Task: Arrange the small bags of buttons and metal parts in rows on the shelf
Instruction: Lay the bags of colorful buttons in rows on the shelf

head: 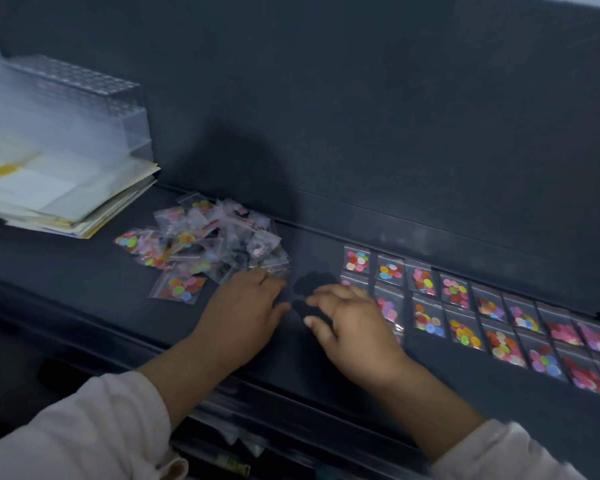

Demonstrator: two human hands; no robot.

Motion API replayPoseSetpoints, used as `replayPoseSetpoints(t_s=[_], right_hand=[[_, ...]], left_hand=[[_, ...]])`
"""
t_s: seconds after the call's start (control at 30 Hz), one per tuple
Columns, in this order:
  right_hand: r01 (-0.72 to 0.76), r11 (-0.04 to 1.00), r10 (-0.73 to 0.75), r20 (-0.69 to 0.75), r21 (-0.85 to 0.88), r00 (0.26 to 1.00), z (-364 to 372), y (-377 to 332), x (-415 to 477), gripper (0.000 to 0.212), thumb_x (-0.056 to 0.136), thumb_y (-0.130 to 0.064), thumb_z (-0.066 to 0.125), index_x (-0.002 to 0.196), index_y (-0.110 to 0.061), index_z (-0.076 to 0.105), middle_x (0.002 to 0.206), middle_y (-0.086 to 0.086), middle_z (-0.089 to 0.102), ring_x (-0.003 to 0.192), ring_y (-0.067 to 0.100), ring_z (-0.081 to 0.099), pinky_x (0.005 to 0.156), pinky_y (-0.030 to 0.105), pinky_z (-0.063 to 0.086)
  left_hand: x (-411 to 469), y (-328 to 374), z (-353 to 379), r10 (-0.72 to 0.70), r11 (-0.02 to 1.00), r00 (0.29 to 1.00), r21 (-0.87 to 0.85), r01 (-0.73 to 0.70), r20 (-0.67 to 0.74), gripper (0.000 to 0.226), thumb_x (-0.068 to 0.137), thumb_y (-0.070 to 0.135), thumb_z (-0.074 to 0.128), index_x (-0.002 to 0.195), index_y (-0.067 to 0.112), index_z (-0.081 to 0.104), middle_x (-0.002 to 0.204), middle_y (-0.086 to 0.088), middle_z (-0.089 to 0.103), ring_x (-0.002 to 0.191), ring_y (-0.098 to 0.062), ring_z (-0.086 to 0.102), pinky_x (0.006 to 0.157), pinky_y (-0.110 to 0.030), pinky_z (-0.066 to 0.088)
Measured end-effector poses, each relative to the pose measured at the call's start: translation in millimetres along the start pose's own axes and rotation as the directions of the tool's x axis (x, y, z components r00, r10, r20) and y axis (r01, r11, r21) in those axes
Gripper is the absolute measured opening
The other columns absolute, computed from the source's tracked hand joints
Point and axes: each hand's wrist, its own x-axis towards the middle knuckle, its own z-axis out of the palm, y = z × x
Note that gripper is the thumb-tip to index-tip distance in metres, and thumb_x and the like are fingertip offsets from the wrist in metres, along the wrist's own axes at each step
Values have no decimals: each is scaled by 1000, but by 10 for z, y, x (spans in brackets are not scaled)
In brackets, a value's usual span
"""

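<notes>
Left hand (246,306): palm down, fingertips at the near edge of the loose pile of bags (205,244); I cannot tell whether they pinch one.
Right hand (352,327): palm down, fingers spread and relaxed, holding nothing, over the left end of the rows of bags (465,306).
Shelf (84,306): dark, matte; paper stack (49,199) at left.
Bags: small, clear plastic, round coloured buttons inside.

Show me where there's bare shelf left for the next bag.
Bare shelf shows between the loose pile of bags and the rows of bags, behind the left hand and right hand. More lies left of the pile, in front of the stack of papers. The right side is crowded: the rows sit close together.
</notes>
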Motion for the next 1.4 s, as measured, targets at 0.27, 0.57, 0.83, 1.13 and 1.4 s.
replayPoseSetpoints(t_s=[0.27, 0.57, 0.83, 1.13, 1.4], right_hand=[[173, 984, -176, 86, 41, 981, 396, -659, 546, 31, 89, -33, 53, 111, -14, 64, 113, 4, 62, 106, 25, 52, 96, 37, 42], [208, 976, -215, 176, 60, 961, 853, -1033, 976, 33, 87, -31, 61, 117, -16, 60, 117, 2, 57, 111, 20, 46, 97, 27, 34], [177, 984, -179, 102, 29, 979, 1066, -1053, 1120, 12, 84, -19, 61, 88, -9, 66, 94, 4, 59, 92, 23, 50, 82, 31, 45], [-105, 941, 87, 69, 322, 994, 966, -1122, 1142, 11, 86, -13, 52, 84, -18, 61, 79, 2, 61, 73, 17, 54, 67, 32, 45], [-374, 520, 369, 193, 768, 909, 831, -1239, 1254, 16, 93, -10, 52, 82, -18, 61, 72, -1, 60, 68, 12, 54, 72, 36, 51]], left_hand=[[-313, -763, -316, -220, 970, 974, 92, 223, -46, 23, 84, 29, 64, 102, 13, 66, 93, -8, 62, 85, -29, 59, 65, -39, 52], [-385, -1430, -500, -430, 900, 903, 74, 430, -13, 33, 90, 30, 56, 119, 14, 58, 111, -10, 56, 101, -30, 54, 81, -40, 48], [-100, -1853, -473, -538, 841, 843, -50, 538, 10, 22, 89, 31, 55, 100, 12, 62, 95, -13, 55, 88, -33, 58, 75, -40, 49], [73, -1994, -369, -619, 777, 784, -107, 620, 44, 25, 82, 39, 60, 90, 15, 62, 94, -10, 58, 86, -30, 58, 69, -33, 44], [45, -2132, -412, -647, 762, 762, -2, 647, -6, 49, 88, 12, 48, 137, 14, 44, 131, -18, 45, 122, -38, 38, 93, -45, 39]])
